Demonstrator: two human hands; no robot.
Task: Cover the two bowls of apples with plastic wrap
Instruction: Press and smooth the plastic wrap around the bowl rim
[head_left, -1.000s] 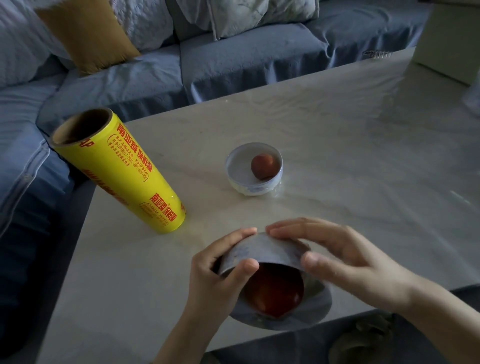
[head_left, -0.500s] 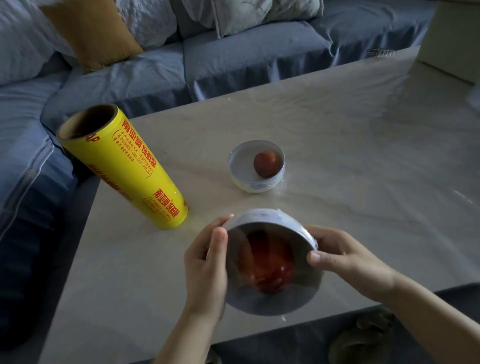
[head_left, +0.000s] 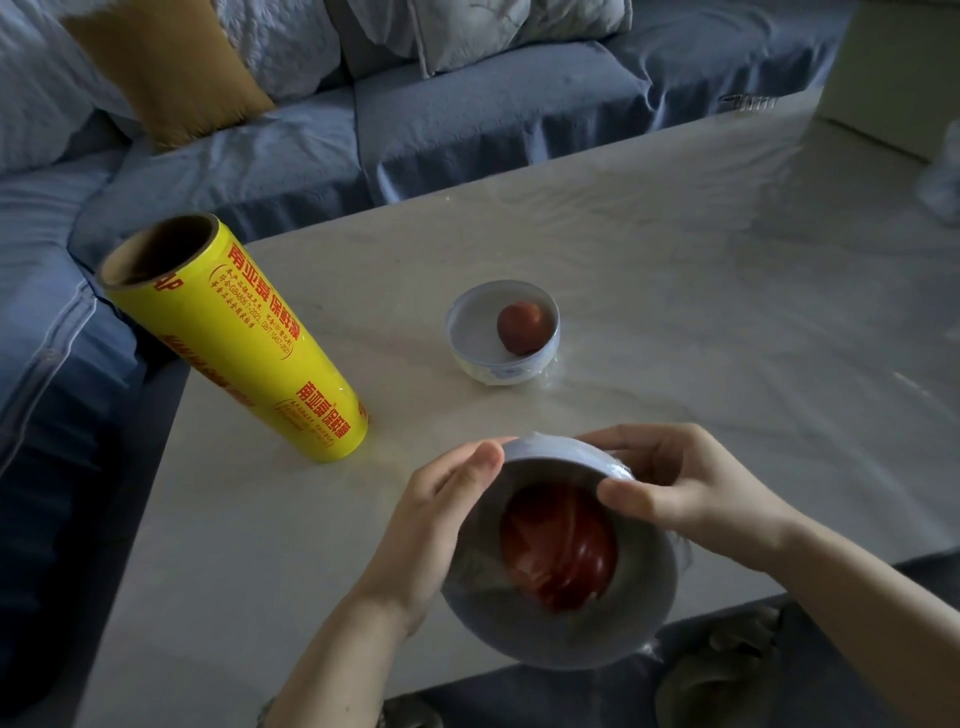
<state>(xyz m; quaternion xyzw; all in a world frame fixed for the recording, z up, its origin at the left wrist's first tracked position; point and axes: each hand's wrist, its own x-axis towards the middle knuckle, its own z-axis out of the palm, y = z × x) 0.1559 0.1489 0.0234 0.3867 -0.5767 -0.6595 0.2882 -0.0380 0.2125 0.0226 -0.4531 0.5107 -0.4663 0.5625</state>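
Observation:
Near the table's front edge I hold a white bowl (head_left: 566, 634) tilted toward me, with a red apple (head_left: 561, 545) inside under stretched plastic wrap. My left hand (head_left: 431, 525) grips the bowl's left side. My right hand (head_left: 680, 483) grips its far right rim, the thumb pressing the wrap down. A second white bowl (head_left: 501, 364) with a small red apple (head_left: 519, 327) stands farther back on the table; a film of wrap seems to cover its top. A yellow roll of plastic wrap (head_left: 234, 338) stands upright at the left.
The pale table (head_left: 675, 291) has a blue sofa (head_left: 467, 114) behind and to the left, with a mustard cushion (head_left: 171, 67) on it. A pale box (head_left: 893, 67) stands at the table's far right corner.
The bowl has been turned and tipped more toward me in my hands. My right hand moved from over the top to the far right rim, and my left hand shifted along the left side.

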